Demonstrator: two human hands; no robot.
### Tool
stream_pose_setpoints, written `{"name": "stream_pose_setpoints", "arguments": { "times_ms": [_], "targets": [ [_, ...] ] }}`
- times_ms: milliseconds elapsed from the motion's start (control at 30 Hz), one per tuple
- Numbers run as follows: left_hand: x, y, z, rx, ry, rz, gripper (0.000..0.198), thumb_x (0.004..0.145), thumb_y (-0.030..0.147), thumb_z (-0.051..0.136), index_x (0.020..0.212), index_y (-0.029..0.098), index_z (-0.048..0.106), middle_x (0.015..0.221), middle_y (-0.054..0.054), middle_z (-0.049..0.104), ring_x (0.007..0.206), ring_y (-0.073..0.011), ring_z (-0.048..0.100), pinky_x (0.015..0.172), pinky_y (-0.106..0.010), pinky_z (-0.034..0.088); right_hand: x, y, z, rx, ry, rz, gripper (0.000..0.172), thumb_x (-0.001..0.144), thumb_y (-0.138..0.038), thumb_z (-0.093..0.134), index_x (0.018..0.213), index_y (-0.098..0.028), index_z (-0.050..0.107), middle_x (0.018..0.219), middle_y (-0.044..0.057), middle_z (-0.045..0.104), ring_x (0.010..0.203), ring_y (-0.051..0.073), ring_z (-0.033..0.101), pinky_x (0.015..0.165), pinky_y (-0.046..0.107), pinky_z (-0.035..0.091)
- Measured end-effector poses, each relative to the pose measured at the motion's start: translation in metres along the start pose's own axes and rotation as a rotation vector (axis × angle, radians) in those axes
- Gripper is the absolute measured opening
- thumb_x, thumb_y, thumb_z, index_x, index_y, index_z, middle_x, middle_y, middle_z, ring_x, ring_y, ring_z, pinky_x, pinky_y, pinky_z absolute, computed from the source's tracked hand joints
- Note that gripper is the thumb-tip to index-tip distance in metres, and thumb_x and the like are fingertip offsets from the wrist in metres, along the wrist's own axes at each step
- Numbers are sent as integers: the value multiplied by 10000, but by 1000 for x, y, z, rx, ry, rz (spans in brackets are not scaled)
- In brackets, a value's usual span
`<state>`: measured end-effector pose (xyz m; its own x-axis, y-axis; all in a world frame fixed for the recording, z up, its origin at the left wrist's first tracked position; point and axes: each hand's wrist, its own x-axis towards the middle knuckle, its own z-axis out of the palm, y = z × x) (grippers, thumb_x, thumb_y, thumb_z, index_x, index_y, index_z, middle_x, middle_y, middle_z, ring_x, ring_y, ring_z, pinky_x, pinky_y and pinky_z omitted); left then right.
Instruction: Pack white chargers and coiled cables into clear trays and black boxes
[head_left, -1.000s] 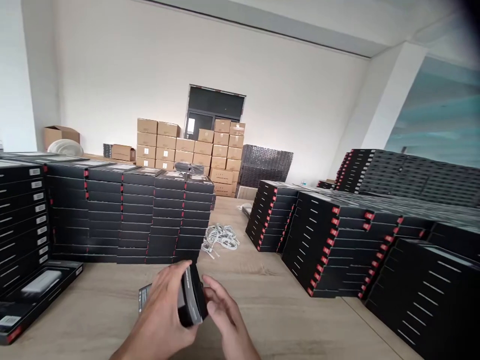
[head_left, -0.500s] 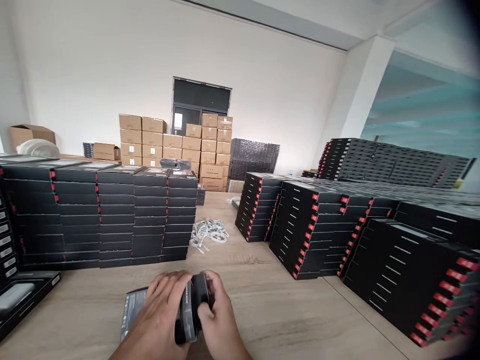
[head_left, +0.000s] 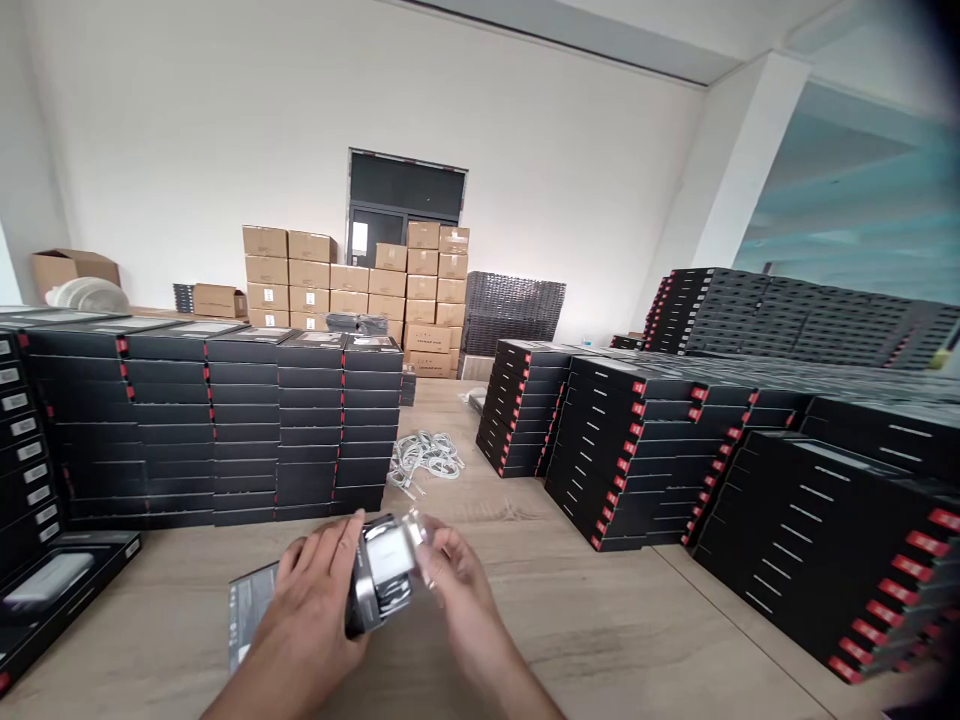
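My left hand [head_left: 319,585] is wrapped around a small black box [head_left: 365,590], tilted above the table. The box's end facing right is open. In that opening sit a white block [head_left: 388,555] and dark looped cables [head_left: 394,594]. My right hand [head_left: 454,570] pinches a pale shiny piece [head_left: 413,526] at the far end of the white block. Motion blurs it, so its kind is unclear. Under my left hand and forearm lies a flat dark grey printed box [head_left: 250,600], partly hidden.
Stacks of black boxes [head_left: 247,430] line the table's left side; more black boxes [head_left: 600,450] with red labels stand right. White cables [head_left: 426,458] lie in a heap between them. An open black box [head_left: 67,590] holding a white device rests at left. Brown cartons [head_left: 349,290] rise behind.
The box's right end, earlier covered by my right fingers, now shows open with the white block and cables visible. My right hand has shifted slightly right and pinches the pale piece.
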<state>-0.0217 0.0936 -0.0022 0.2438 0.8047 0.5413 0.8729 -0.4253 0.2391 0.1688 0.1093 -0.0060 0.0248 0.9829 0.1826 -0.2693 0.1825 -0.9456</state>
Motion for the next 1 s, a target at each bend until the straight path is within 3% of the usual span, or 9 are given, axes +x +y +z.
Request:
{"name": "stream_pose_setpoints", "arguments": {
  "times_ms": [100, 200, 300, 400, 500, 567, 733, 867, 1000],
  "targets": [
    [-5, -30, -2, 50, -131, -142, 869, 586, 175, 533, 1436, 145, 350, 1376, -154, 521, 1258, -325, 460, 1080, -502, 249, 10, -9, -20, 101, 93, 132, 294, 739, -464, 708, 778, -223, 543, 992, 14, 691, 827, 166, 665, 701, 284, 549],
    [-9, -51, -3, 101, -205, -292, 885, 537, 157, 544, 1408, 90, 403, 1411, -190, 479, 1310, -365, 408, 1120, -575, 130, 13, -8, -33, -47, 86, 240, 280, 755, -471, 668, 791, -202, 598, 809, 17, 701, 663, 139, 656, 527, 217, 506],
    [-8, -43, -7, -72, -192, -222, 893, 622, 140, 544, 1477, 176, 287, 1505, -144, 372, 1397, -327, 301, 1142, -587, 105, 10, -1, -37, -201, -2, 282, 292, 732, -459, 682, 717, -170, 643, 697, 33, 699, 600, 182, 658, 457, 242, 475],
    [-7, -15, -6, -397, -256, -20, 799, 761, 142, 513, 1489, 318, 235, 1579, -63, 238, 1434, -267, 247, 1132, -510, 279, 15, 3, -38, -406, -47, 216, 322, 689, -449, 725, 576, -160, 643, 590, 16, 668, 622, 212, 650, 570, 294, 498],
    [-7, 7, 11, -542, -410, 149, 709, 746, 189, 628, 1395, 381, 419, 1591, -36, 206, 1425, -327, 256, 1097, -545, 336, 41, 7, -42, -590, 11, 105, 310, 750, -467, 666, 672, -168, 688, 746, 35, 715, 833, 250, 655, 777, 326, 487],
    [-7, 12, 29, -556, -470, 245, 684, 683, 246, 735, 1322, 360, 521, 1560, -69, 293, 1403, -384, 281, 1069, -574, 358, 68, 12, -42, -686, 72, 73, 306, 829, -452, 581, 821, -171, 701, 903, 57, 722, 963, 256, 634, 874, 344, 463],
    [-8, 9, 68, -497, -397, 204, 440, 716, 317, 739, 1145, 372, 657, 1358, -93, 547, 1287, -371, 444, 963, -495, 452, 132, 35, -25, -844, 143, 151, 279, 917, -355, 572, 1118, -166, 613, 1162, 82, 628, 1033, 228, 609, 894, 431, 497],
    [-5, 13, 62, -502, -400, 116, 487, 669, 381, 772, 1144, 368, 663, 1289, -87, 593, 1209, -353, 495, 942, -471, 423, 150, 38, -14, -793, 209, 194, 273, 934, -315, 560, 1182, -201, 581, 1229, 78, 588, 1016, 212, 613, 857, 409, 530],
    [2, 20, 35, -651, -287, -24, 559, 667, 326, 737, 1210, 263, 620, 1251, -105, 606, 1160, -319, 517, 991, -453, 384, 133, 12, -34, -586, 247, 117, 289, 934, -353, 551, 1158, -171, 578, 1186, 81, 607, 973, 209, 634, 819, 399, 543]
  ]
}}
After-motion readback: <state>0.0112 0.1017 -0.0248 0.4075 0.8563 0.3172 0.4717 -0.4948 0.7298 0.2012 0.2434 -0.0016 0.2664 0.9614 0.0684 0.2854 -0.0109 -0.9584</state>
